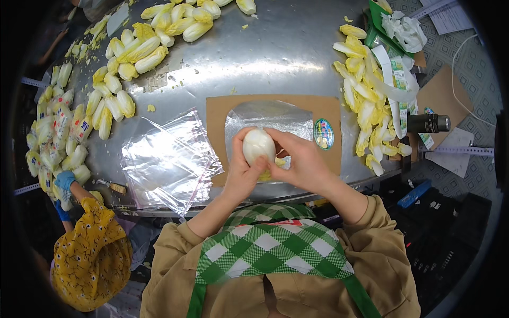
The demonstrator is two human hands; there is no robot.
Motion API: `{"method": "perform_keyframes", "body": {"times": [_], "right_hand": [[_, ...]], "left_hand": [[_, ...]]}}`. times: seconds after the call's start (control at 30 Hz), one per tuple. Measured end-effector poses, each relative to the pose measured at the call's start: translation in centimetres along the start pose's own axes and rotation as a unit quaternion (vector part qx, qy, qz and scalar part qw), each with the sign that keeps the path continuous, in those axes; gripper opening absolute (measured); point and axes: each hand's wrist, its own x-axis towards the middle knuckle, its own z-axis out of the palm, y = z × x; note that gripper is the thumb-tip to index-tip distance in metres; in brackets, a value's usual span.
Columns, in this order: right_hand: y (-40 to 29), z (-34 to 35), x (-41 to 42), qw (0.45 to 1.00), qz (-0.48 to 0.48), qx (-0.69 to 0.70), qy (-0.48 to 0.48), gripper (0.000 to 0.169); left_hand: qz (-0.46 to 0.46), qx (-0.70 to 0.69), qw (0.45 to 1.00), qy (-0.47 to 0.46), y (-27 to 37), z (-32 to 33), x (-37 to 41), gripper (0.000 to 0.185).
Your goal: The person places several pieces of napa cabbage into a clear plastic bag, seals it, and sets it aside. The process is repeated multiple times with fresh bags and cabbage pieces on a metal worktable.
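Observation:
A white napa cabbage head [258, 146] is held over a cardboard sheet [216, 115], its pale butt end up. My left hand [241, 165] wraps its left side, thumb across the front. On its right side, my right hand [299, 159] touches it with the fingertips. Beneath the hands, a shiny clear film patch [270, 113] covers the middle of the cardboard, with yellow leaf bits on it. An oval sticker [323, 134] is on the cardboard's right side. Left of the cardboard lies a stack of clear plastic bags [167, 159].
Small cabbage heads [151, 59] form a curved row on the metal table [278, 51]. Bagged heads [59, 127] lie far left, near a co-worker's blue-gloved hand [65, 179] and a wooden-handled tool [117, 187]. Loose yellow leaves [364, 105], label strips [399, 79] and a dark bottle [427, 123] are at right.

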Motion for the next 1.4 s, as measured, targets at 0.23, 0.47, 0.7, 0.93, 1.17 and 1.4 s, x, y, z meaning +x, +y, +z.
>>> {"method": "perform_keyframes", "body": {"times": [0.23,0.47,0.7,0.93,1.17,1.4], "right_hand": [[-0.4,0.6,-0.8,0.998,-0.038,-0.045,0.038,0.062],[2.6,-13.4,-0.1,0.965,0.147,-0.206,0.073,0.045],[1.8,-5.0,-2.3,0.986,0.143,0.053,-0.072,0.060],[1.4,-1.1,-2.6,0.988,0.104,0.109,0.042,0.058],[1.5,-1.2,-3.2,0.980,0.092,0.174,-0.002,0.065],[0.2,-0.5,-3.5,0.996,0.053,0.052,0.049,0.067]], "left_hand": [[0.064,0.263,0.962,-0.010,0.7,-0.4,0.0,0.060],[-0.173,-0.246,0.943,-0.141,-0.2,-1.1,0.2,0.063],[-0.200,-0.302,0.932,-0.022,-1.7,1.2,1.5,0.054],[-0.132,-0.206,0.969,0.015,0.2,2.4,1.8,0.064],[-0.036,-0.129,0.990,-0.046,-1.9,1.0,1.2,0.080],[-0.127,-0.103,0.987,-0.003,-0.4,1.9,1.2,0.080]]}}
